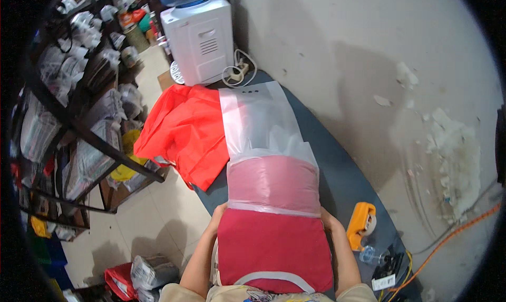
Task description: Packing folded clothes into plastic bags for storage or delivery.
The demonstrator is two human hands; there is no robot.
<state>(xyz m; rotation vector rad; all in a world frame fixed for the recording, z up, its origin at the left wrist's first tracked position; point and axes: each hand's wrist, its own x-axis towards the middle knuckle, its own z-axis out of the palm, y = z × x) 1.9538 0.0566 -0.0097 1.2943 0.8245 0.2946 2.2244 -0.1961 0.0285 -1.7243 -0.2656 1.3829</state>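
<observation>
A folded dark-red garment (276, 246) with a pale curved band lies directly in front of me. Its far half is inside a translucent plastic bag (272, 183), and the bag's flat end stretches away over the table. At the left edge, level with the bag's mouth, my left hand (219, 216) grips the folded garment. My right hand (328, 219) holds the opposite edge at the same level. The fingers of both hands are mostly hidden by the garment and bag. A bright red cloth or bag (185, 132) lies crumpled to the left of the plastic bag.
The grey table (336, 159) runs along a peeling wall. An orange tape dispenser (361, 225) and a barcode scanner or similar black device (389, 266) are at right. A white water dispenser (199, 41) stands beyond. Black metal racks (91, 138) with bagged goods stand left.
</observation>
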